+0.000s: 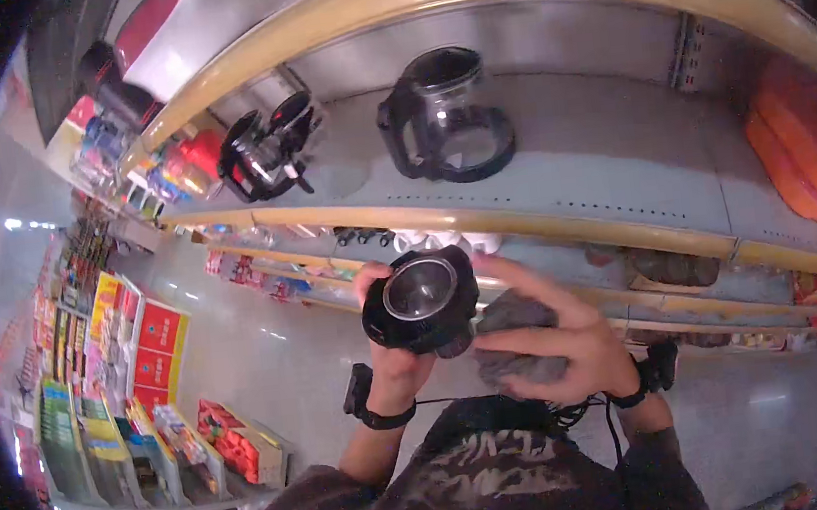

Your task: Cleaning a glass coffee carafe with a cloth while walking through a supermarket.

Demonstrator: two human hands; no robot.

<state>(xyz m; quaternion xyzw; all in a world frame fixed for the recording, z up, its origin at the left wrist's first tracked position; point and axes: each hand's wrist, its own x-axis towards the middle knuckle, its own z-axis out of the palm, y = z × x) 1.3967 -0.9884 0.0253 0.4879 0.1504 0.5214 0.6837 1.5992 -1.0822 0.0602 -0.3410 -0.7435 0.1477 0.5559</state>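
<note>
My left hand grips a black plastic and glass piece, apparently a glass pot, from below and the left side. Its round, metal-edged opening or glass face is turned up towards me. My right hand holds a crumpled grey cloth against the palm, fingers spread along the pot's right side; whether the fingertips touch the pot I cannot tell. On the shelf before me stands a glass jug with black lid, handle and base ring. Further left are smaller black-and-glass pots.
An orange cushion-like item lies at the shelf's right end. The yellow shelf edge runs just beyond my hands, with white cups below it. A display rack stands to the left across the floor. A cable hangs by my right wrist.
</note>
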